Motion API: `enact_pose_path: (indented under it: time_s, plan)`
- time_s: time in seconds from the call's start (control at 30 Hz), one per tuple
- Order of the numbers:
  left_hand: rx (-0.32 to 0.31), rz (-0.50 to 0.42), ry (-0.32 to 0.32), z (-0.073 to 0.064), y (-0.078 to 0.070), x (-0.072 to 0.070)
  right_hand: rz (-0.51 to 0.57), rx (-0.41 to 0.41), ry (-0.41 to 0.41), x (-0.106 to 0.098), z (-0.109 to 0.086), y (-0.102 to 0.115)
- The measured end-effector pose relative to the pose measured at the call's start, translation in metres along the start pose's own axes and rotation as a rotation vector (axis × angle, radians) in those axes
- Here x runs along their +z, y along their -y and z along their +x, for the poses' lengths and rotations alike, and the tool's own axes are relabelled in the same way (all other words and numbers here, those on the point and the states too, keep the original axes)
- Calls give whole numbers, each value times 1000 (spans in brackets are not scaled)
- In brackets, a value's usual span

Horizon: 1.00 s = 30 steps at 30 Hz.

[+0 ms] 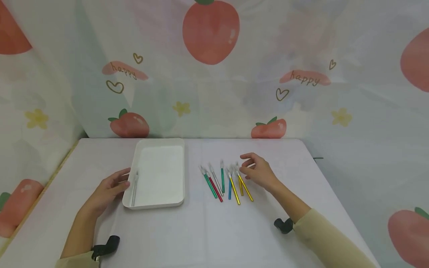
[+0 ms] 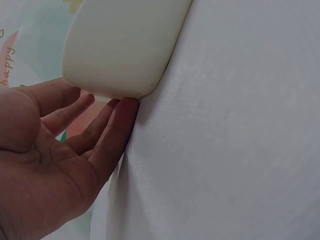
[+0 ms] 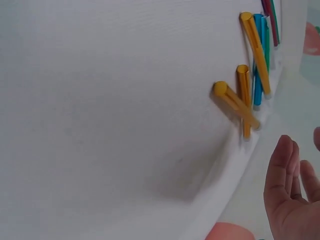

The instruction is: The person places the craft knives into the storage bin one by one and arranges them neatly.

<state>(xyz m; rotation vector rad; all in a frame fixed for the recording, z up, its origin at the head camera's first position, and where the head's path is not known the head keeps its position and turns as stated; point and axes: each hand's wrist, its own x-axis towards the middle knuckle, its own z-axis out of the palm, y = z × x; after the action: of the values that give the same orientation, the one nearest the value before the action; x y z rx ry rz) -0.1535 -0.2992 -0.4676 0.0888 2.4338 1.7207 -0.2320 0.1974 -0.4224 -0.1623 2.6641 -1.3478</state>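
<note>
My left hand (image 1: 106,190) holds the left wall of a shallow white tray (image 1: 161,205), thumb at the rim and fingers along the outside; its fingers (image 2: 125,117) meet the tray's outer wall (image 2: 117,55) in the left wrist view. Inside the tray, along its left side, lies a slim silver craft knife (image 1: 134,190). My right hand (image 1: 259,171) hovers with loosely bent fingers and nothing in them, just beyond the tips of the gold craft knives (image 1: 246,188). These slender metallic-handled knives have pale, clear-looking tip ends; one gold knife (image 3: 235,102) crosses another in the right wrist view.
Left of the gold ones lie a blue knife (image 1: 229,190), green knife (image 1: 222,180), silver knife (image 1: 217,180), red knife (image 1: 215,189) and another green knife (image 1: 210,186). A white cloth covers the table (image 1: 201,238). Fruit-printed curtains (image 1: 214,96) stand behind and at both sides.
</note>
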Motion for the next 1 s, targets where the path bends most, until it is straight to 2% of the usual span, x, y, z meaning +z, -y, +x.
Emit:
enact_pose_path:
  time_s: [0.17,0.27,0.5,1.0]
  plan:
    - [-9,11,1,-1,0,0,-109,57,85,-2,-4,-11]
    - [5,1,1,-1,-1,0,-145,59,125,-2,-5,-14]
    - [8,-31,6,1,0,0,-178,53,133,1,-4,-20]
    - [-15,-18,2,1,0,0,-185,83,130,9,-1,-27]
